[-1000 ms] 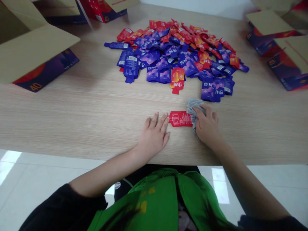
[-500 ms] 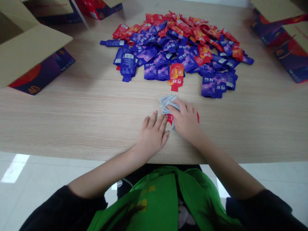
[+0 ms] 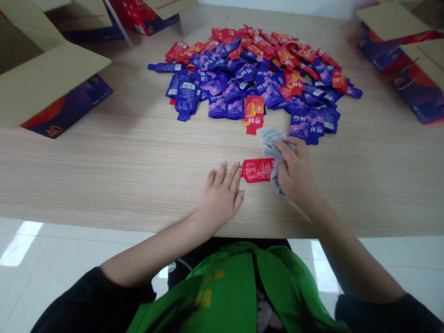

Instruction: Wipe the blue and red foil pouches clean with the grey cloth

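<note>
A red pouch (image 3: 257,170) lies flat on the table in front of me, its printed text side up and its narrow spout end pointing left. My left hand (image 3: 222,189) rests flat with fingers stretched, the fingertips touching that spout end. Bunched in my right hand (image 3: 296,171) is a grey cloth (image 3: 274,143), which covers the pouch's right end. Beyond my hands spreads a heap of blue pouches (image 3: 267,88) and red pouches (image 3: 263,46). One red-orange pouch (image 3: 254,112) lies at the heap's near edge.
An open carton (image 3: 69,108) stands at the left, its flap reaching over the table. Other cartons are at the back left (image 3: 152,21) and at the right (image 3: 418,88). The table's front edge (image 3: 138,229) runs close to my body.
My right hand has slid the cloth to the right along the red pouch, uncovering its left part and middle. My left hand has stayed at the spout end. The view has shifted slightly.
</note>
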Demonstrator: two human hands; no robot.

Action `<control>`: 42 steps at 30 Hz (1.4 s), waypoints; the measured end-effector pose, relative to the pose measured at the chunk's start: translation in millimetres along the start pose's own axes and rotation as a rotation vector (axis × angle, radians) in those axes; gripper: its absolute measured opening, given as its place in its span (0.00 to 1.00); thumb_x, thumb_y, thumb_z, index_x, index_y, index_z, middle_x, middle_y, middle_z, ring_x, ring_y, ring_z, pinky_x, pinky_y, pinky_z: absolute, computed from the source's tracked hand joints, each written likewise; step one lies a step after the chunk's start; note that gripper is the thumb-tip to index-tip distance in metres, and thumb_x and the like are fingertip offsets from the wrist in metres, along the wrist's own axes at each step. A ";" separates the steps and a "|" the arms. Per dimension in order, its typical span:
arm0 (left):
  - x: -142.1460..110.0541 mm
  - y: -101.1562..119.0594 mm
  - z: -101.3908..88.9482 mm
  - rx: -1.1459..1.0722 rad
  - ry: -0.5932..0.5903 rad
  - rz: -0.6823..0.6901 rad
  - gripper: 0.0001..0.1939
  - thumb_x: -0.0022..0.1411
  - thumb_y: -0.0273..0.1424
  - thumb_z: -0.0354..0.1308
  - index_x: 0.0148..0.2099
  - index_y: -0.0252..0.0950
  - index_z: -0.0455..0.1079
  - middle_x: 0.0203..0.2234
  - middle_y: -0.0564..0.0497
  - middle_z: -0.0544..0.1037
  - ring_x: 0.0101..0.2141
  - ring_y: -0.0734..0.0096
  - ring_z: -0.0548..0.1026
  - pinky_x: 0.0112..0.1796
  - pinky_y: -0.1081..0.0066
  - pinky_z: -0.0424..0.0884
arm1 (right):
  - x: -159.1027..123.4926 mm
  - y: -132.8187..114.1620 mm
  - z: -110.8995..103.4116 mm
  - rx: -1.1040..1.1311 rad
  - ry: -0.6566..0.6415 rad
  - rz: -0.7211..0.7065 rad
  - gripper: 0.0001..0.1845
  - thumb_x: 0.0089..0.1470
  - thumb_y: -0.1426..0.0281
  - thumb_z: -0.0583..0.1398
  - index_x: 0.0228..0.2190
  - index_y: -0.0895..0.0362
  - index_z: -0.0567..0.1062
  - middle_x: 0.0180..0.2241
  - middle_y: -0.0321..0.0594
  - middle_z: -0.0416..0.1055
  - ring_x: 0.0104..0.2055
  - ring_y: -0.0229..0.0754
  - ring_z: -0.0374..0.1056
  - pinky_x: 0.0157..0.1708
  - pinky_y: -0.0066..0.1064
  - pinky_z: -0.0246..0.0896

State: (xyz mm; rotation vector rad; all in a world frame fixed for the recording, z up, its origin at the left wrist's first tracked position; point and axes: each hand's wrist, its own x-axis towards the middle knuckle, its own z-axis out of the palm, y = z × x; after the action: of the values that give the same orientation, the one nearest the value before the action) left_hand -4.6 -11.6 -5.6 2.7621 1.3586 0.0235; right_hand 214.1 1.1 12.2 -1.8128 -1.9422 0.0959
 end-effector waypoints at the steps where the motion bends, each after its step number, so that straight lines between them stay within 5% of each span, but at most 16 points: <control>1: -0.1 0.2 -0.2 0.003 0.000 -0.003 0.31 0.74 0.38 0.45 0.74 0.30 0.55 0.72 0.42 0.56 0.70 0.41 0.55 0.63 0.45 0.60 | -0.2 -14.6 5.0 0.025 -0.017 -0.048 0.32 0.57 0.78 0.48 0.60 0.53 0.72 0.61 0.52 0.62 0.62 0.56 0.59 0.58 0.52 0.58; 6: 0.2 -0.6 -1.4 0.017 -0.022 -0.003 0.28 0.74 0.39 0.47 0.67 0.28 0.67 0.64 0.36 0.70 0.68 0.40 0.60 0.64 0.45 0.59 | -12.6 -51.4 29.1 -0.062 -0.224 -0.183 0.29 0.60 0.75 0.51 0.60 0.51 0.73 0.65 0.47 0.62 0.55 0.56 0.61 0.52 0.51 0.57; 12: -0.1 -0.2 0.0 0.013 0.012 0.004 0.31 0.73 0.35 0.45 0.74 0.29 0.56 0.72 0.43 0.55 0.69 0.41 0.57 0.62 0.45 0.61 | -21.6 -5.2 12.0 -0.278 -0.185 0.013 0.29 0.61 0.74 0.50 0.60 0.54 0.73 0.64 0.53 0.61 0.52 0.60 0.61 0.49 0.54 0.58; 19: 6.4 3.1 -13.0 0.033 0.002 -0.002 0.29 0.73 0.36 0.49 0.70 0.27 0.61 0.70 0.38 0.62 0.67 0.40 0.61 0.59 0.48 0.64 | -33.0 52.5 -5.6 -0.122 -0.063 0.114 0.28 0.58 0.76 0.50 0.58 0.58 0.74 0.60 0.54 0.62 0.56 0.60 0.63 0.55 0.58 0.62; 23: 28.6 -0.9 -31.0 -0.005 -0.017 -0.018 0.24 0.75 0.43 0.49 0.57 0.29 0.72 0.54 0.37 0.77 0.55 0.46 0.73 0.51 0.53 0.69 | -41.9 55.8 -2.3 0.141 0.116 0.108 0.27 0.56 0.76 0.51 0.54 0.57 0.75 0.56 0.52 0.64 0.61 0.56 0.62 0.62 0.55 0.60; 27: 56.4 -2.9 -32.5 -0.024 -0.047 -0.082 0.30 0.68 0.51 0.59 0.55 0.27 0.69 0.51 0.35 0.75 0.53 0.45 0.72 0.49 0.55 0.69 | -49.0 45.8 6.5 0.202 0.078 0.093 0.27 0.55 0.77 0.51 0.54 0.56 0.74 0.57 0.53 0.62 0.63 0.57 0.61 0.63 0.57 0.59; 32: 77.6 1.6 -29.8 -0.001 -0.095 -0.050 0.25 0.66 0.43 0.65 0.54 0.26 0.68 0.51 0.34 0.75 0.53 0.45 0.72 0.50 0.55 0.66 | -48.9 38.4 6.5 0.288 0.164 0.136 0.28 0.54 0.77 0.51 0.55 0.54 0.71 0.55 0.52 0.64 0.60 0.54 0.63 0.62 0.59 0.59; 37: 80.7 1.1 -29.8 0.024 0.045 0.030 0.09 0.72 0.27 0.54 0.52 0.30 0.69 0.42 0.41 0.79 0.44 0.53 0.78 0.45 0.58 0.67 | -51.2 41.0 -11.7 0.331 0.269 0.204 0.27 0.55 0.76 0.53 0.56 0.52 0.70 0.53 0.49 0.66 0.58 0.52 0.65 0.62 0.57 0.59; 42: 66.9 -7.1 -16.8 0.156 0.151 0.190 0.11 0.75 0.25 0.49 0.48 0.35 0.74 0.46 0.41 0.79 0.43 0.53 0.77 0.43 0.56 0.66 | -56.5 49.6 -25.3 0.378 0.288 0.264 0.24 0.56 0.74 0.55 0.54 0.52 0.71 0.51 0.46 0.68 0.56 0.52 0.67 0.59 0.55 0.62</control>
State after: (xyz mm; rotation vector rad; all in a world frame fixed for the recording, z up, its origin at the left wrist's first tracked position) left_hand 29.9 46.5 9.8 3.0687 1.1682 0.1440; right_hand 270.2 -53.8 -0.2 -1.7077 -1.3754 0.2556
